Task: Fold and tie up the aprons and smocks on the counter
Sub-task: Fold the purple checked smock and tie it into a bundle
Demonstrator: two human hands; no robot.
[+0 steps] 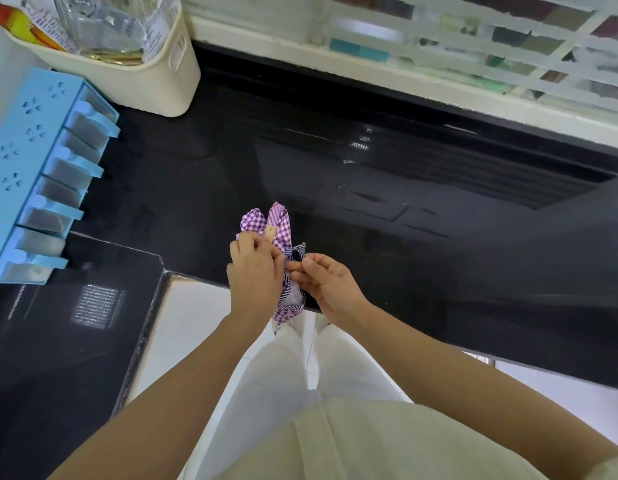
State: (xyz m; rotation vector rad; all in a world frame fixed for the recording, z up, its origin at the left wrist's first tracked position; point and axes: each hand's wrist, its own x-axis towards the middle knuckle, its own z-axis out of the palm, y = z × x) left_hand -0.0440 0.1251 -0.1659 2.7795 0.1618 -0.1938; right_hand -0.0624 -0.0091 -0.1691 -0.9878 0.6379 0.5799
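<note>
Item: purple checked apron (283,230), bunched, held at the counter's (439,237) near edge.
Your left hand (253,277) grips it, fingers curled round; your right hand's (328,285) fingers (314,263) pinch its dark striped part.

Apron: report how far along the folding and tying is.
Done: the apron is gathered into a small bundle. In hand: left hand grips it, right hand pinches its dark strap above the counter edge. Left: no finished knot shows; no other aprons in view.
</note>
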